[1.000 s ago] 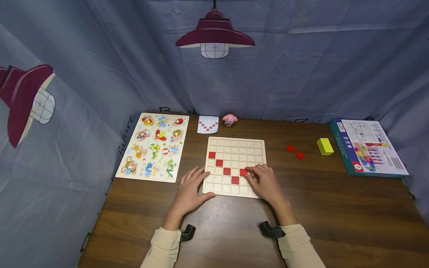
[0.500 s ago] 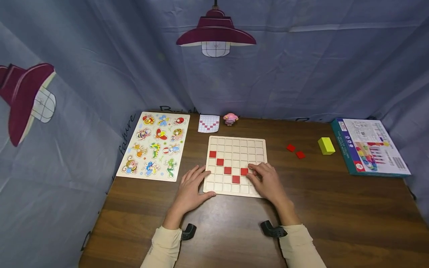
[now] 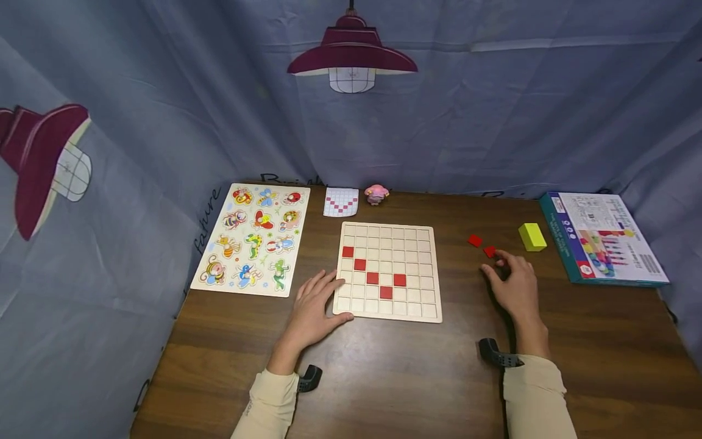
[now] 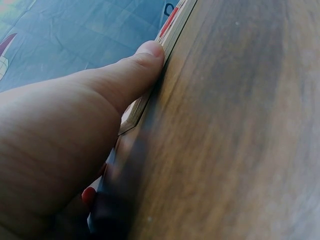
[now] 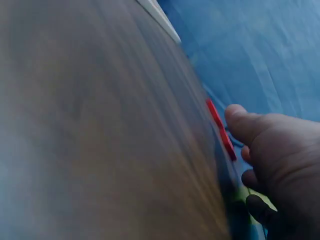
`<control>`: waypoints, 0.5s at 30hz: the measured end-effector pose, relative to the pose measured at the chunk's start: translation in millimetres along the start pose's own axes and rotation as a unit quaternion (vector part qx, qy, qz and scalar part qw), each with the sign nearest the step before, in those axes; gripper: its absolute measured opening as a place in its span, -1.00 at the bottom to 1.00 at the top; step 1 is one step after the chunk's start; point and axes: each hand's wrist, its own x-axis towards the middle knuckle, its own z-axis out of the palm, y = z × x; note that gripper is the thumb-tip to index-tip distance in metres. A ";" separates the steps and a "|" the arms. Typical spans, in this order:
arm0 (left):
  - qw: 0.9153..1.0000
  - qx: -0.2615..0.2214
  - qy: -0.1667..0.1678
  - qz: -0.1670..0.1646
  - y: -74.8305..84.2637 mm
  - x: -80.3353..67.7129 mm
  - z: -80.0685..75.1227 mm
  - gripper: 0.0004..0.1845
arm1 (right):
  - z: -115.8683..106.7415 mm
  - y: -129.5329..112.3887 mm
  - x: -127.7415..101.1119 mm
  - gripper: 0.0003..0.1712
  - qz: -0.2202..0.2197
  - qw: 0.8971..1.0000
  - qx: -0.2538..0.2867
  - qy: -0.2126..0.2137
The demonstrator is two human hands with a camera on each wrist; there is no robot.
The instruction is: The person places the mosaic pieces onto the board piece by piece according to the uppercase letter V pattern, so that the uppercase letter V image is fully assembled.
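Observation:
A wooden grid board lies on the table with several red square tiles set in its cells, such as a red tile right of the middle. My left hand rests at the board's lower left corner, fingers spread, thumb along the near edge, as the left wrist view also shows at the board's edge. To the right, my right hand reaches over a loose red tile, fingertips right at it and thumb apart. Another loose red tile lies just beyond. In the right wrist view both tiles appear beside the thumb.
An insect puzzle board lies at left. Behind the grid board are a paper card with a red V pattern and a pink figurine. A yellow block and a flat game box are at right. A curtain hangs behind the table.
My right hand has let go of the red tile in the board and moved right to the loose tiles. The left hand has stayed at the board's corner.

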 end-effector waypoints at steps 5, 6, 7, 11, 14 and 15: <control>1.000 -0.005 -0.004 -0.005 0.3 0.3 0.7 -0.14 | 0.1 10.6 11.5 -0.40 0.050 0.999 -0.010 -0.005; 1.000 -0.004 -0.004 -0.006 0.1 0.3 1.0 -0.14 | 1.0 11.0 13.4 -0.41 0.058 0.998 -0.015 -0.007; 1.000 -0.003 -0.003 -0.006 0.0 0.4 1.1 -0.14 | 1.7 11.0 15.0 -0.42 0.063 0.998 -0.020 -0.008; 1.000 0.001 0.001 -0.004 -0.9 1.0 1.8 -0.15 | 2.9 12.1 18.6 -0.50 0.065 0.997 -0.026 -0.012; 1.000 0.004 0.000 -0.001 -1.4 1.9 2.3 -0.15 | 1.9 15.5 18.9 -0.51 0.055 0.998 -0.019 -0.012; 1.000 0.004 -0.001 -0.001 -1.4 2.3 2.4 -0.14 | 1.5 16.7 19.0 -0.50 0.052 0.998 -0.019 -0.012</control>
